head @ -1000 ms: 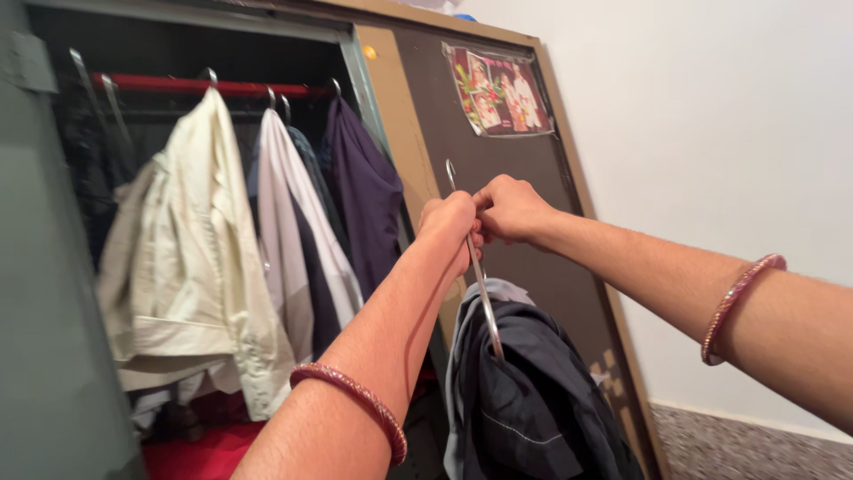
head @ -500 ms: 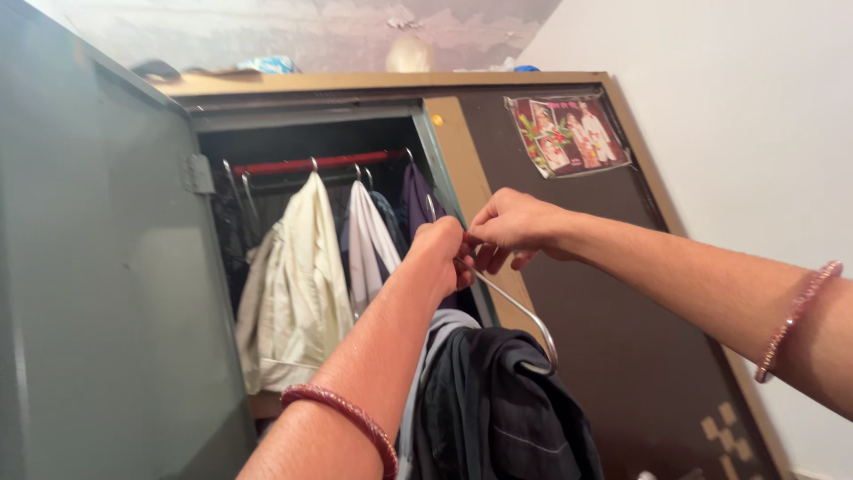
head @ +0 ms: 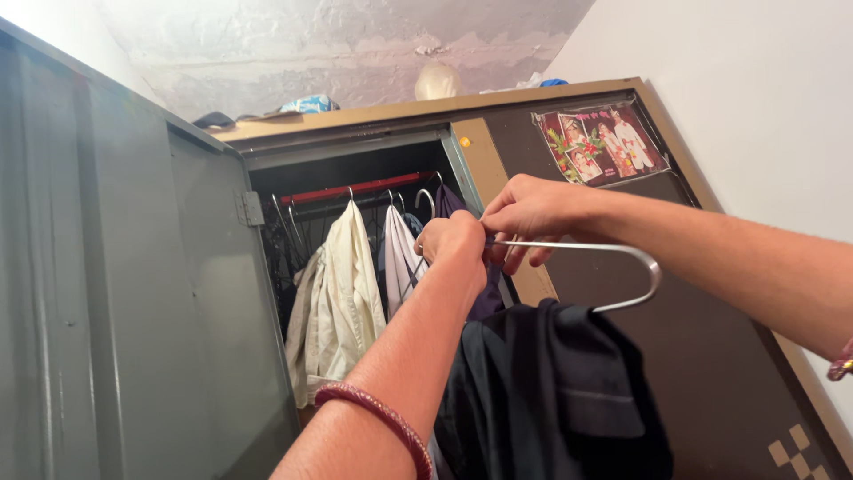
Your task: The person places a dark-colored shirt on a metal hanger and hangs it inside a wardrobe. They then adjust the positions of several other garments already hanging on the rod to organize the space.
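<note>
- Left hand raised in front of the open olive-grey metal wardrobe, fingers closed around the neck end of a bent silver metal hanger – grip looks firm.
- Right hand just beside the left hand, touching it; fingers pinched together on the same hanger wire.
- Hanger held tilted, its arm running out to the right of the hands and curving back down, in front of the wardrobe's closed brown right door.
- Dark navy folded garment draped over the hanger, hanging below both hands, partly behind the left forearm.
- Maroon beaded bracelet on the left wrist; a similar one just visible on the right arm at the frame edge.
- Inside the wardrobe: red horizontal rail near the top, with a cream long-sleeved shirt, a white shirt and a dark purple shirt hung from it – all behind the hands.
- Wardrobe's grey left door swung open.
- Colourful photo sticker on the brown door, above the right forearm.
- Small bundled items on the wardrobe top, too unclear to name.
</note>
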